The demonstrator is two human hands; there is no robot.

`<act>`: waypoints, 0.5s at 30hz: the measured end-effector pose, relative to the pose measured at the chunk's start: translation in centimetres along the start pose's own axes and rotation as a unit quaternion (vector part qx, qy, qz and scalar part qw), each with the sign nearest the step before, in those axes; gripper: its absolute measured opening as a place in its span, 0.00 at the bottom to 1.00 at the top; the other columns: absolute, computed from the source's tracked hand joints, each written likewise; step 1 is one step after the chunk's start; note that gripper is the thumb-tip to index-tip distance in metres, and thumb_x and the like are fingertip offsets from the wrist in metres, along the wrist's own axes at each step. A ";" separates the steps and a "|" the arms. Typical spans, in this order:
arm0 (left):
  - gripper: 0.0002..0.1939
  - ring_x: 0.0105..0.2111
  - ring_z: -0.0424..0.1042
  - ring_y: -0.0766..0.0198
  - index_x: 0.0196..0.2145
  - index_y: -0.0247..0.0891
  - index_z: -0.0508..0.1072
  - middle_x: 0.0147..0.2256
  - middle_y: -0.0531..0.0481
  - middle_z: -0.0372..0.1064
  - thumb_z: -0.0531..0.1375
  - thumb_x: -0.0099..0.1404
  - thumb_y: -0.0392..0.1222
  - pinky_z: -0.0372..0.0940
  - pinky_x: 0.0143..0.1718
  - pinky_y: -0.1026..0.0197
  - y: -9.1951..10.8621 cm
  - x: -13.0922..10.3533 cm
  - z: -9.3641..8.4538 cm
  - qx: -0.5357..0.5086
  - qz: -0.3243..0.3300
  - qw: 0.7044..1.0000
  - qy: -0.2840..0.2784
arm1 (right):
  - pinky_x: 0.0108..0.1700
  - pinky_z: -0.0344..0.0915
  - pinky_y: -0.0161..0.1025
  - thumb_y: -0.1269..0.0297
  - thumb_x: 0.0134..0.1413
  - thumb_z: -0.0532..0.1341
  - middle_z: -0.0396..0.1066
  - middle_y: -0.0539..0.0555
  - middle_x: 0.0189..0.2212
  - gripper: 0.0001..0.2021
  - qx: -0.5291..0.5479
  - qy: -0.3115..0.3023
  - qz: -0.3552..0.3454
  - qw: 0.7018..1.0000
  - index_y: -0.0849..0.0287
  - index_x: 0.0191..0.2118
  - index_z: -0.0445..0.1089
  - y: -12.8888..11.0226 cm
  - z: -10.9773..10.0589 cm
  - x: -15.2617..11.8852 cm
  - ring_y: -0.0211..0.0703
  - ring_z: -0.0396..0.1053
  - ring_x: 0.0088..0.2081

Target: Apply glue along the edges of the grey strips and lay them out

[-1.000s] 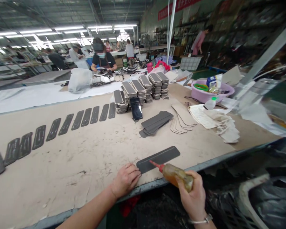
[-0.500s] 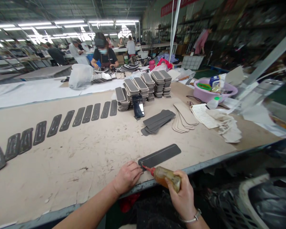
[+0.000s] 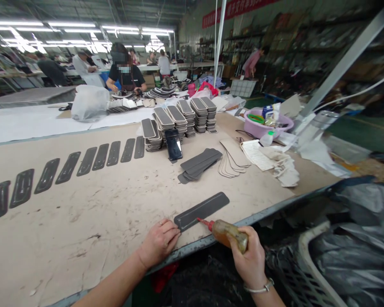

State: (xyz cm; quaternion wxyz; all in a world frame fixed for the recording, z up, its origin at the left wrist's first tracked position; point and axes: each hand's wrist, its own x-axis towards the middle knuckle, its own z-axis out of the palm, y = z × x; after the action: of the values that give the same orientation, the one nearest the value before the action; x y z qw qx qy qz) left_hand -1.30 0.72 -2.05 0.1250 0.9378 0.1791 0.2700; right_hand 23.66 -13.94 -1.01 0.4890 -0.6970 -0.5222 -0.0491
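Observation:
A dark grey rounded strip (image 3: 208,208) lies near the table's front edge, with a thin shiny line of glue along its borders. My left hand (image 3: 161,239) is closed at the strip's left end, its bent fingertips gripping the corner. In my right hand (image 3: 250,256) is a squeeze glue bottle (image 3: 227,233) of yellowish, stained plastic, tilted so its red nozzle (image 3: 205,223) meets the strip's near edge. Beyond the strip lie a fanned pile of plain dark strips (image 3: 201,163) and a fan of beige-faced pieces (image 3: 232,160).
Several glossy, glue-marked strips (image 3: 46,175) form a row on the left. Stacks of beige-edged pieces (image 3: 179,117) stand behind a phone (image 3: 173,145). A purple basin (image 3: 252,128), notebook (image 3: 256,154) and cloth (image 3: 284,168) sit at right. A co-worker (image 3: 127,74) sits across the table.
The bottle's nozzle has moved from the strip's left end rightward along its near edge, leaving a glue line. My left hand stays at the left end. The camera view has turned slightly right.

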 end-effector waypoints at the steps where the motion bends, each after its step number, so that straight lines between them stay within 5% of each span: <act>1: 0.08 0.36 0.67 0.63 0.38 0.35 0.73 0.34 0.47 0.71 0.55 0.65 0.32 0.66 0.41 0.57 -0.1 0.0 0.0 0.000 0.003 1.000 -0.001 | 0.37 0.65 0.38 0.59 0.59 0.59 0.64 0.53 0.35 0.10 -0.012 0.011 0.001 1.000 0.58 0.42 0.61 0.6 -0.3 0.3 0.43 0.65 0.35; 10: 0.07 0.37 0.66 0.62 0.39 0.35 0.72 0.35 0.46 0.70 0.56 0.65 0.31 0.66 0.42 0.57 -0.3 -0.3 0.3 -0.006 -0.004 1.000 0.010 | 0.35 0.64 0.40 0.51 0.56 0.61 0.65 0.54 0.32 0.16 -0.114 0.120 0.040 0.985 0.59 0.39 0.63 5.1 -2.2 3.1 0.45 0.65 0.32; 15: 0.07 0.37 0.66 0.62 0.38 0.36 0.72 0.35 0.46 0.69 0.55 0.64 0.31 0.67 0.41 0.58 -0.2 -0.4 0.6 -0.014 -0.020 1.000 0.006 | 0.35 0.64 0.39 0.52 0.56 0.62 0.64 0.54 0.34 0.16 -0.090 0.124 0.051 0.987 0.59 0.40 0.63 3.8 -1.7 2.8 0.45 0.65 0.33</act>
State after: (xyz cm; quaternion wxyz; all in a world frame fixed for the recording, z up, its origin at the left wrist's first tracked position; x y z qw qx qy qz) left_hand -1.39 0.67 -2.80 0.1422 0.9306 0.1946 0.2756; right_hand 28.64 -13.18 -0.88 0.4869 -0.7527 -0.4143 -0.1572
